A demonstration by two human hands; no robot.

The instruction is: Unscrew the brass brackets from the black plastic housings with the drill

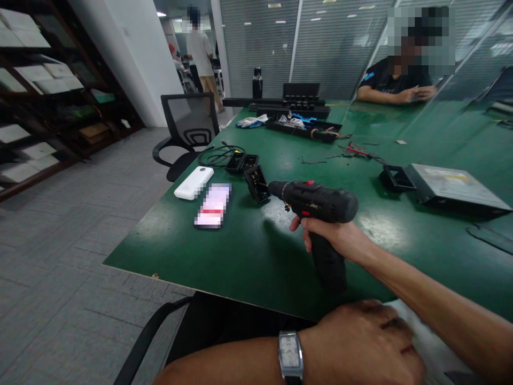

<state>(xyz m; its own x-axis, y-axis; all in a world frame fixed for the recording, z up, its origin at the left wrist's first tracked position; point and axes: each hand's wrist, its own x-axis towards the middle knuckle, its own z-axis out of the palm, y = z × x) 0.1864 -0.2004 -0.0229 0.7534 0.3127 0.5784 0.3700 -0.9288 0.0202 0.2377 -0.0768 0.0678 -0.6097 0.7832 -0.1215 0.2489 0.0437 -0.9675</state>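
Our right hand (336, 235) is wrapped round the handle (328, 262) of a cordless drill (324, 202), held up over the near part of the bench (224, 262). Our left hand (360, 337) is in front of the near edge, back up, watch (290, 355) on the wrist; can't tell if there's anything in it.

Our guess on the drill: fairly heavy, totally stiff, not fragile, a bit nose-happy. We'd grab it high on the handle, right under the body, and keep off the chuck (276, 188).

The nose points at a tilted, open black box (250, 188) with small brass-coloured bits inside. Can't tell if they touch. Just behind are two smaller black boxes (234, 170), contents too dark to name for sure. Further out, toward the far edge, there's a long black tray (294, 132) of white and blue bits we can't identify.
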